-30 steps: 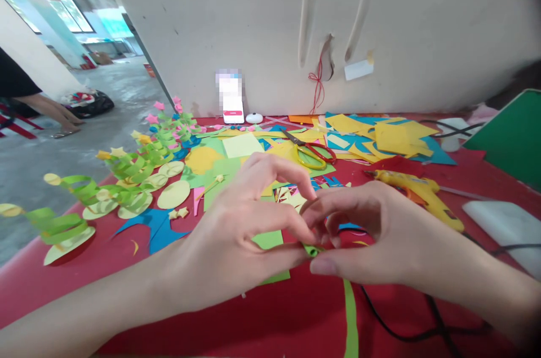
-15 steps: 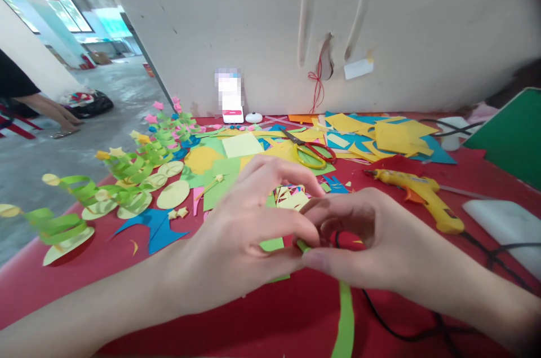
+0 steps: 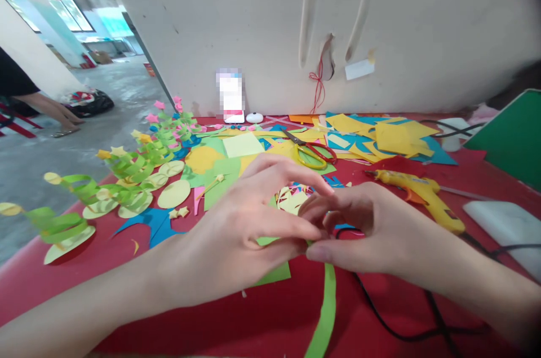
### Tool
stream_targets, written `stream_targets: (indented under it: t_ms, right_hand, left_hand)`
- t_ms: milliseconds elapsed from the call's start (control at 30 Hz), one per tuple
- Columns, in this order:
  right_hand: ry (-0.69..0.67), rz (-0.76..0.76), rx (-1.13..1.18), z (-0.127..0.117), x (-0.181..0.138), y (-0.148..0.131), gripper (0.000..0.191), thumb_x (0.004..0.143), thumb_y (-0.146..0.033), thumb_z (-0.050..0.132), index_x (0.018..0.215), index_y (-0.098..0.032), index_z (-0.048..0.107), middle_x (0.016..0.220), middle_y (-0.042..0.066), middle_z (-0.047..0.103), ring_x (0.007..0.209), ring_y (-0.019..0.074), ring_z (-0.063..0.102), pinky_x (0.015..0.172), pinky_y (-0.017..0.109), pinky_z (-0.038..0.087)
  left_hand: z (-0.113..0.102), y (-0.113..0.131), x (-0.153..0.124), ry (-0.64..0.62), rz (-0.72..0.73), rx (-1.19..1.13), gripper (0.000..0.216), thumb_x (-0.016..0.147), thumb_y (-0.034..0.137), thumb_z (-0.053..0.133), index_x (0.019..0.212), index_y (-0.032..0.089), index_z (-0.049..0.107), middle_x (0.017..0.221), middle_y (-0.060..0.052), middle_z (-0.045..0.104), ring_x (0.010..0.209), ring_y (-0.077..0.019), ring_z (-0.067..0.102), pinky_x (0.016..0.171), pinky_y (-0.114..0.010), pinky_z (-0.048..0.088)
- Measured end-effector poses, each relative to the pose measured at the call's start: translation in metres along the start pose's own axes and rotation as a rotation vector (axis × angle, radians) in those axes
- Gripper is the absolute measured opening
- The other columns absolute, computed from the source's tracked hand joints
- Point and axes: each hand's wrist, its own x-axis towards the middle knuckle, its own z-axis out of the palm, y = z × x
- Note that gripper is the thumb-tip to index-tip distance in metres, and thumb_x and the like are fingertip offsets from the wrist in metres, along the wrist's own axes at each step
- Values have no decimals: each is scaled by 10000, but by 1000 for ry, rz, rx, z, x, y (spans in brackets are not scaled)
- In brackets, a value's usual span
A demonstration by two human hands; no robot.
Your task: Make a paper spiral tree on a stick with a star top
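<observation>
Low in the middle of the view, my left hand (image 3: 249,234) and my right hand (image 3: 372,234) meet fingertip to fingertip above the red table (image 3: 127,268). Both pinch the top end of a long green paper strip (image 3: 323,313), which trails down towards me. The pinched end is hidden between the fingers. A green paper sheet (image 3: 274,273) lies under my left hand.
Green paper spiral trees (image 3: 127,177) with stars line the left edge. Coloured paper scraps (image 3: 380,138), scissors (image 3: 310,152) and a phone (image 3: 232,98) lie at the back by the wall. A yellow glue gun (image 3: 422,194) and its black cord (image 3: 393,318) lie right. Another person's arm (image 3: 46,107) shows far left.
The free tail of the green strip has swung leftward below my hands. My fingertips have closed over the strip's rolled end, which showed earlier. Both hands stay in nearly the same place.
</observation>
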Motion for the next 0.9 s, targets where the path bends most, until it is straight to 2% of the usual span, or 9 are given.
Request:
stream_targets:
  t_ms: [100, 200, 300, 500, 633, 767, 900]
  right_hand:
    - [23, -4, 53, 2, -2, 0, 126, 680, -321, 661, 755, -220, 649, 693, -34, 644, 649, 107, 589, 615, 203, 484]
    - [40, -37, 86, 6, -5, -1, 113, 682, -282, 676, 782, -236, 652, 758, -58, 668, 686, 74, 596, 642, 147, 480]
    - [63, -35, 83, 10, -6, -1, 104, 695, -277, 671, 790, -235, 657, 801, -59, 679, 683, 67, 588, 634, 137, 478]
    - [106, -60, 52, 12, -7, -3, 74, 708, -281, 655, 755, -224, 669, 702, -52, 668, 637, 74, 586, 591, 135, 474]
    - [94, -71, -10, 6, -8, -3, 51, 703, -259, 647, 710, -219, 677, 666, -53, 669, 627, 78, 596, 601, 137, 472]
    - [90, -17, -112, -2, -5, 1, 122, 685, -351, 653, 749, -258, 700, 705, -53, 677, 694, 124, 616, 639, 198, 475]
    - [4, -8, -94, -5, -1, 5, 118, 697, -328, 635, 746, -240, 696, 750, -30, 685, 729, 154, 628, 669, 231, 487]
  left_hand:
    - [2, 1, -1, 50, -26, -20, 143, 773, 119, 590, 727, 231, 665, 1026, -24, 551, 1014, -168, 487, 847, -314, 436]
    - [2, 2, -1, 68, -73, -37, 139, 760, 111, 601, 688, 221, 646, 996, -16, 534, 992, -156, 493, 833, -303, 436]
    - [3, 3, -2, 62, -96, -55, 143, 760, 109, 599, 669, 219, 613, 993, -6, 524, 984, -150, 496, 810, -299, 442]
    - [3, 3, -2, 45, -98, -60, 145, 754, 100, 600, 664, 212, 583, 1000, -5, 519, 990, -147, 494, 831, -291, 437]
    - [-1, -1, 0, -21, -2, -13, 119, 766, 127, 593, 740, 222, 660, 1042, -32, 541, 1040, -179, 467, 882, -300, 414]
    - [-5, -4, 1, -138, 76, 0, 191, 812, 128, 530, 891, 219, 678, 1150, -35, 521, 1100, -177, 427, 913, -272, 394]
    - [-6, -5, 1, -206, 100, -4, 200, 832, 110, 502, 891, 197, 673, 1248, -30, 464, 1140, -164, 378, 942, -252, 371]
